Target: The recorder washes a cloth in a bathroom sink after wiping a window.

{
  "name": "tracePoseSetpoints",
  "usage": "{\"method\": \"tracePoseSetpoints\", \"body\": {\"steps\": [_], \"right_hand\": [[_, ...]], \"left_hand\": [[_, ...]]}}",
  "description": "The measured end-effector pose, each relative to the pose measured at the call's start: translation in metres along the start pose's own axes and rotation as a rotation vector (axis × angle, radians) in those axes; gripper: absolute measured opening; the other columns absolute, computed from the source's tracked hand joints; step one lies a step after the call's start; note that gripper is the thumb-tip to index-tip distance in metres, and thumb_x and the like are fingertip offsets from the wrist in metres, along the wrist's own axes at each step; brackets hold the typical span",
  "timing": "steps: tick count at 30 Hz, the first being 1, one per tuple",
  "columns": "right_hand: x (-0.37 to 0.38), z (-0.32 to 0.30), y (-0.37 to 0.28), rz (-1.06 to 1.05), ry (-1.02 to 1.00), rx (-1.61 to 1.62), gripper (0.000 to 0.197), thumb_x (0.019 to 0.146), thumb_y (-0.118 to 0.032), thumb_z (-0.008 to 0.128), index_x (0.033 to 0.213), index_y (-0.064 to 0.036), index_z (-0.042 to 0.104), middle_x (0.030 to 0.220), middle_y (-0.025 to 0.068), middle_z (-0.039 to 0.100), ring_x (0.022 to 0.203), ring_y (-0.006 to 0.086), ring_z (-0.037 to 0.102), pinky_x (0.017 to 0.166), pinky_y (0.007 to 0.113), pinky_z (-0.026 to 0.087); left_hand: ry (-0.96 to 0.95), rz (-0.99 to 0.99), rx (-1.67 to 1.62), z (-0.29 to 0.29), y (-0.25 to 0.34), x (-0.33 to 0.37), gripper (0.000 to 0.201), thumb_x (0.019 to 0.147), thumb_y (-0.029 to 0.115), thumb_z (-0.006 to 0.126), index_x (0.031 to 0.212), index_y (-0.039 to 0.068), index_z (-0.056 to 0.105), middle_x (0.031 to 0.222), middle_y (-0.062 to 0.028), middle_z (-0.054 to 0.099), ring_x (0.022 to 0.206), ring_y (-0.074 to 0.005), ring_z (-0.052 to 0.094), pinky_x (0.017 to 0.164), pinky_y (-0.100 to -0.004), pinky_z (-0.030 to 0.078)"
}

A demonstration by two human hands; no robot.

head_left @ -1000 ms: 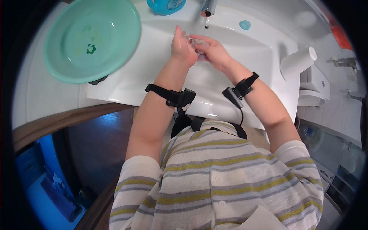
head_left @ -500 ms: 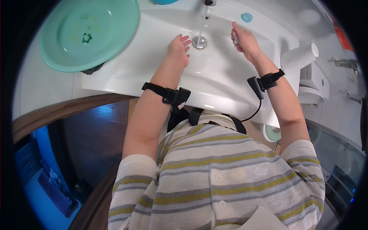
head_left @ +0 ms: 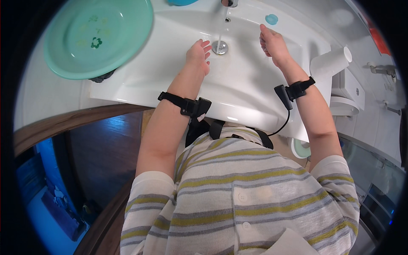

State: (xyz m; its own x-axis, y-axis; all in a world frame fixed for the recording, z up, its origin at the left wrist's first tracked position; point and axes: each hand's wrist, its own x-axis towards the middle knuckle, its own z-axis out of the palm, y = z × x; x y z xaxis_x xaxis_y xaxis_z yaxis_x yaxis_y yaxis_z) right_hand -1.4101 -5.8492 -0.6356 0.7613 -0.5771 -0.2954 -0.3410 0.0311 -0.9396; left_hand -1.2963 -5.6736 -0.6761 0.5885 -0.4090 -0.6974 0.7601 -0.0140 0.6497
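Water runs from the metal tap [head_left: 230, 3] in a thin stream into the white sink [head_left: 242, 78], landing by the round metal drain plug [head_left: 220, 47]. My left hand [head_left: 198, 57] hovers over the basin left of the plug, empty, its fingers spread and bent a little. To the right of the stream, my right hand [head_left: 274, 46] is closed, fingers curled toward the palm with the thumb on top. What it holds, if anything, is hidden now; a whitish bit showed at its fingers earlier. Both wrists carry black straps with small devices.
A large green basin [head_left: 100, 42] with a flower print rests at the left of the sink. A small blue lid-like object [head_left: 271, 19] lies on the sink's back right ledge. A white cylinder [head_left: 331, 61] leans at the right edge, near a toilet [head_left: 346, 95].
My right hand has turned slightly and shifted a little to the right, and the whitish bit at its fingers no longer shows. My left hand has barely moved. Water keeps running.
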Motion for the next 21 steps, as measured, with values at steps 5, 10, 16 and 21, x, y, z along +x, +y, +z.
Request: {"method": "tracePoseSetpoints", "body": {"steps": [5, 10, 16, 21], "right_hand": [[0.010, 0.012, 0.008, 0.015, -0.047, 0.174, 0.027, 0.086, -0.034, 0.042, 0.080, -0.0082, 0.049, 0.069, 0.0022, 0.049, 0.056, 0.0096, 0.045, 0.045, 0.020, 0.034], [0.017, 0.027, 0.013, 0.113, -0.363, 0.602, 0.023, 0.086, -0.017, 0.045, 0.103, -0.0023, 0.046, 0.092, 0.0096, 0.053, 0.079, 0.0155, 0.056, 0.065, 0.023, 0.048], [0.008, 0.039, 0.008, -0.034, -0.378, 0.316, 0.054, 0.082, -0.006, 0.049, 0.130, -0.0023, 0.024, 0.102, 0.0105, 0.053, 0.082, 0.0142, 0.056, 0.072, 0.024, 0.049], [0.005, 0.035, -0.002, -0.042, -0.294, 0.271, 0.042, 0.082, -0.014, 0.052, 0.121, -0.0047, 0.039, 0.088, 0.0028, 0.054, 0.078, 0.0105, 0.054, 0.065, 0.021, 0.045]], "left_hand": [[-0.021, 0.024, 0.026, 0.004, 0.000, 0.002, 0.038, 0.087, 0.031, 0.037, 0.118, 0.010, 0.044, 0.123, -0.0071, 0.044, 0.118, -0.0222, 0.031, 0.098, -0.0407, 0.016], [-0.183, 0.103, 0.058, 0.026, 0.002, -0.012, 0.040, 0.081, 0.023, 0.055, 0.117, 0.009, 0.043, 0.111, -0.0064, 0.048, 0.107, -0.0186, 0.041, 0.092, -0.0392, 0.029], [-0.360, 0.227, 0.125, 0.033, 0.005, -0.003, 0.035, 0.078, 0.015, 0.060, 0.108, 0.006, 0.045, 0.100, -0.0040, 0.050, 0.089, -0.0139, 0.050, 0.083, -0.0327, 0.037], [-0.189, 0.281, 0.069, 0.024, 0.016, 0.002, 0.023, 0.079, 0.015, 0.058, 0.098, 0.007, 0.047, 0.091, -0.0028, 0.051, 0.086, -0.0135, 0.048, 0.083, -0.0355, 0.037]]}}
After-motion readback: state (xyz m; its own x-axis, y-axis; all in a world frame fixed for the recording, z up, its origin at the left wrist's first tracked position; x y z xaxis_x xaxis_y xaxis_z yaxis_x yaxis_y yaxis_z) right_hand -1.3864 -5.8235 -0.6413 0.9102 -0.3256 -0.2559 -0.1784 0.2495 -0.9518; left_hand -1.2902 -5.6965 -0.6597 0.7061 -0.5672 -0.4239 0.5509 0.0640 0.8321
